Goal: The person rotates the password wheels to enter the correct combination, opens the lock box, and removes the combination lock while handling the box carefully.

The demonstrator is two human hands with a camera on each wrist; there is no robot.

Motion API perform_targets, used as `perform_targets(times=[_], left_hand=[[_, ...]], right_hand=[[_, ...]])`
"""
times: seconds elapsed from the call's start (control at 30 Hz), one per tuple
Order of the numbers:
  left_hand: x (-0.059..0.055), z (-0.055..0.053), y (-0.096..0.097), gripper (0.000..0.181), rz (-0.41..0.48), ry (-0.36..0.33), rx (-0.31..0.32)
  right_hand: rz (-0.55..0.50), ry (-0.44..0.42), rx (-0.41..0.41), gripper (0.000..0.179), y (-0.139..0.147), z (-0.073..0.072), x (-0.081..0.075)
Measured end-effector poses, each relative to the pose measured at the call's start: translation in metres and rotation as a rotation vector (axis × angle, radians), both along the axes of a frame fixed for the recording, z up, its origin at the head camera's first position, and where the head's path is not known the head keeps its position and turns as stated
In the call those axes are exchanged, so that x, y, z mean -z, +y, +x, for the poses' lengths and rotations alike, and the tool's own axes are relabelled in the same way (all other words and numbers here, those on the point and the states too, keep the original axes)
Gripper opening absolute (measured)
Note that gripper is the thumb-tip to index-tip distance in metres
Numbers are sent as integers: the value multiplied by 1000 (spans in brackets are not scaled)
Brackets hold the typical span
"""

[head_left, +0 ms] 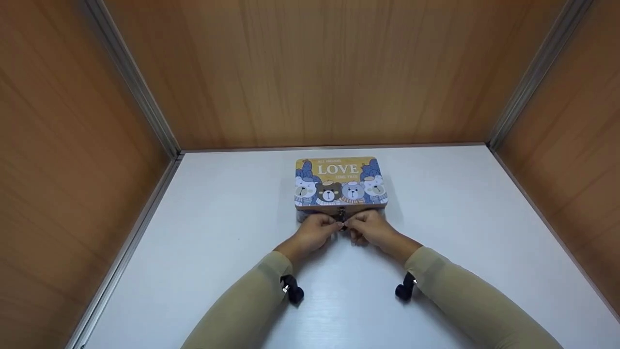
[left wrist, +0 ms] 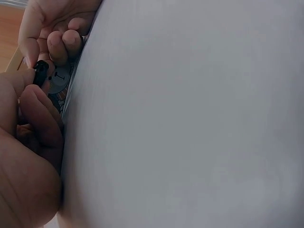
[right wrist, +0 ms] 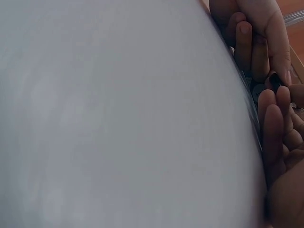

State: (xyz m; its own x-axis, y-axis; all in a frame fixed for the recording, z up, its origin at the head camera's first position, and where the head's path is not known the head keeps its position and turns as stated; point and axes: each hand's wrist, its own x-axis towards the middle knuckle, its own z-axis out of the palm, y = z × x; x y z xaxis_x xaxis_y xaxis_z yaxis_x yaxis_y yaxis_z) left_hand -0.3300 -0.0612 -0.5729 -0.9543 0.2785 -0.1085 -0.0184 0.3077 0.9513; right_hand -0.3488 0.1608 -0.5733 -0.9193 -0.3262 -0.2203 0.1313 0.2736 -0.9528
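A lidded box (head_left: 340, 182) printed with bears and the word LOVE sits closed on the white table. From the clasp (head_left: 342, 212) at its front hangs a small black padlock (left wrist: 41, 71). My left hand (head_left: 314, 232) pinches the padlock from the left between thumb and finger. From the other side, the thumb and finger of my right hand (head_left: 375, 230) pinch it too, so the fingertips of both hands nearly meet. In the right wrist view only a dark bit of the padlock (right wrist: 275, 80) shows between the fingers.
Wooden panels (head_left: 310, 72) with metal corner rails (head_left: 138, 77) enclose the white tabletop (head_left: 218, 203) at the back and both sides. A small black device (head_left: 292, 290) is strapped at the left sleeve, and another (head_left: 405, 288) at the right one.
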Motion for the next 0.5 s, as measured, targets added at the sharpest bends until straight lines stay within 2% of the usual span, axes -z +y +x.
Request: perform_targets(times=[0.13,0.33,0.5], left_hand=[[0,0,0,28,-25,13,7],[-2,0,-1,27,-53,0,10],[-4,1,-1,28,-53,-2,13]], right_hand=[[-39,-14,6,33,-1,0,0],[-35,2,16,19,0,1,1],[-10,19,10,20,0,-1,3]])
